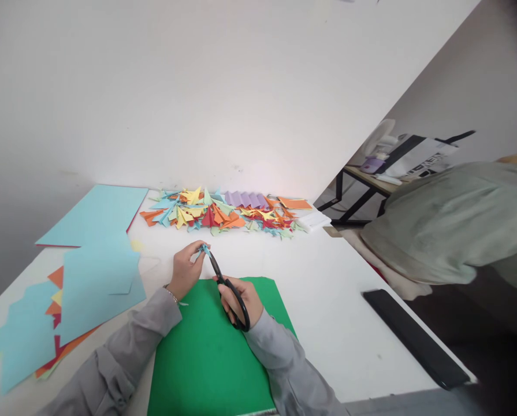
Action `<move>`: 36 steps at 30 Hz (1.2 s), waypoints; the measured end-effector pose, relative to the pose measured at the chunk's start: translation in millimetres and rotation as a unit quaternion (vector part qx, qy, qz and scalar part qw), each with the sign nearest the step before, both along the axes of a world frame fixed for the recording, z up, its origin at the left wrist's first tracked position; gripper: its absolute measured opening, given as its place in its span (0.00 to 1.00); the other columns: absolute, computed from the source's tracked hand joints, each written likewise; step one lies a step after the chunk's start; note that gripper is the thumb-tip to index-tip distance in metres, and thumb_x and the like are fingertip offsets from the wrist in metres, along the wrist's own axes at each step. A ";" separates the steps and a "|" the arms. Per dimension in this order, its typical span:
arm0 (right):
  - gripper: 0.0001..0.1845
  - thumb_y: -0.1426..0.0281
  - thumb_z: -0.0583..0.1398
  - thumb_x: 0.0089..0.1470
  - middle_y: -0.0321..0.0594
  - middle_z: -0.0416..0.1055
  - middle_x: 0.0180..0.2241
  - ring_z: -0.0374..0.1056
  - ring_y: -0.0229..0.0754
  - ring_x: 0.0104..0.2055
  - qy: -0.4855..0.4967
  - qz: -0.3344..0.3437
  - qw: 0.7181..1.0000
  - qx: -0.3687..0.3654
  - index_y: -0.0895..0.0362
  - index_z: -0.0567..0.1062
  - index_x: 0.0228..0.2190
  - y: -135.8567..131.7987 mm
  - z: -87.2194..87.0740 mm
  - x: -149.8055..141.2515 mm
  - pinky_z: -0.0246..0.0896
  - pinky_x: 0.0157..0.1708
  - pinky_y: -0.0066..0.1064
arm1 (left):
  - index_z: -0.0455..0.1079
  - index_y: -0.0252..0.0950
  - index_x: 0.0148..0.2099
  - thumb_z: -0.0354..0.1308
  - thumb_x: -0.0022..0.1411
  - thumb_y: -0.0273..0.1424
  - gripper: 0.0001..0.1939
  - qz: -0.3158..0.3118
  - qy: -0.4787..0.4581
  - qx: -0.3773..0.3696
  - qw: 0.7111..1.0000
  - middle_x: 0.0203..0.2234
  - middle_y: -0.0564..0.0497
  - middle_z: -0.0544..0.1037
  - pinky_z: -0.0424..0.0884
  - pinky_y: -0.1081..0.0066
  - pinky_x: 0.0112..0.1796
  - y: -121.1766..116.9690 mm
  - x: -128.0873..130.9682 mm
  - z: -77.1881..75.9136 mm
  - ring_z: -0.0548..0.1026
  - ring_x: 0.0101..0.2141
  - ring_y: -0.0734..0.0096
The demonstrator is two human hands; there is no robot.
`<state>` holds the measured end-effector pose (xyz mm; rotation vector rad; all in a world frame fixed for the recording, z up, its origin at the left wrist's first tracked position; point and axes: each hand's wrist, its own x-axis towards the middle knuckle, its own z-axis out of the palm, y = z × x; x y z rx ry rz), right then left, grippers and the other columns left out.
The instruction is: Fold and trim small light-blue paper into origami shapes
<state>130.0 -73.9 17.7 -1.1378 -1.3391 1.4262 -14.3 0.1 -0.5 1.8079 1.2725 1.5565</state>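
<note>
Between the fingertips of my left hand (186, 270) is a small folded piece of light blue paper (204, 249); its exact shape is too small to make out. My right hand (242, 297) grips black-handled scissors (236, 306) near the handles. The blades point up and left, and their tips meet the blue paper or lie right beside it. Both hands are above the far part of a green sheet (206, 352) on the white table (327, 323).
Folded paper pieces (215, 214) in several colours lie along the wall. Light blue sheets (100, 289) and scraps cover the left side. A white box (313, 222) sits behind, a long black object (414, 338) at the right edge. Another person (449, 225) is beyond it.
</note>
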 end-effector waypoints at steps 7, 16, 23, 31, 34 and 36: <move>0.28 0.53 0.57 0.46 0.27 0.57 0.09 0.51 0.28 0.07 -0.010 -0.001 1.000 0.008 0.64 0.72 0.39 -0.1 0.6 -0.1 0.44 0.05 0.20 | 0.70 0.35 0.38 0.53 0.55 0.29 0.08 0.006 0.002 -0.001 1.000 0.33 0.48 0.78 0.71 0.66 0.43 -0.5 0.2 1.0 0.76 0.37 0.68; 0.29 0.53 0.57 0.46 0.27 0.57 0.09 0.51 0.28 0.07 -0.015 -0.001 1.000 0.011 0.64 0.72 0.39 0.0 0.2 -0.5 0.44 0.05 0.20 | 0.70 0.35 0.38 0.53 0.55 0.29 0.08 0.003 0.000 -0.002 1.000 0.33 0.48 0.78 0.70 0.67 0.43 -0.3 -0.3 0.5 0.76 0.37 0.67; 0.27 0.54 0.57 0.46 0.26 0.56 0.09 0.51 0.28 0.07 -0.017 0.000 1.000 0.007 0.64 0.72 0.39 -0.2 0.7 -0.8 0.44 0.06 0.20 | 0.69 0.35 0.38 0.53 0.55 0.29 0.08 0.001 -0.004 0.001 1.000 0.33 0.48 0.78 0.70 0.66 0.43 0.1 -0.4 -0.5 0.76 0.37 0.68; 0.27 0.54 0.57 0.46 0.26 0.56 0.09 0.51 0.29 0.07 -0.013 -0.004 1.000 0.006 0.64 0.72 0.39 -0.8 2.2 -1.5 0.44 0.06 0.20 | 0.70 0.35 0.39 0.52 0.56 0.29 0.08 0.002 -0.003 0.002 1.000 0.33 0.48 0.78 0.70 0.66 0.44 0.5 -0.5 -1.1 0.76 0.38 0.68; 0.27 0.54 0.57 0.46 0.26 0.57 0.09 0.51 0.29 0.07 -0.013 -0.003 1.000 0.008 0.64 0.72 0.39 -1.0 1.7 -1.7 0.44 0.05 0.20 | 0.70 0.35 0.38 0.52 0.55 0.29 0.08 0.003 -0.001 0.002 1.000 0.33 0.48 0.78 0.70 0.67 0.43 0.1 -0.4 -0.1 0.76 0.37 0.68; 0.26 0.54 0.57 0.46 0.26 0.56 0.09 0.51 0.29 0.07 -0.014 -0.004 1.000 0.007 0.64 0.72 0.39 -0.9 0.8 -1.8 0.44 0.05 0.20 | 0.70 0.35 0.38 0.52 0.56 0.29 0.08 0.005 0.002 0.000 1.000 0.33 0.48 0.78 0.70 0.67 0.43 -0.1 -0.4 0.5 0.76 0.37 0.68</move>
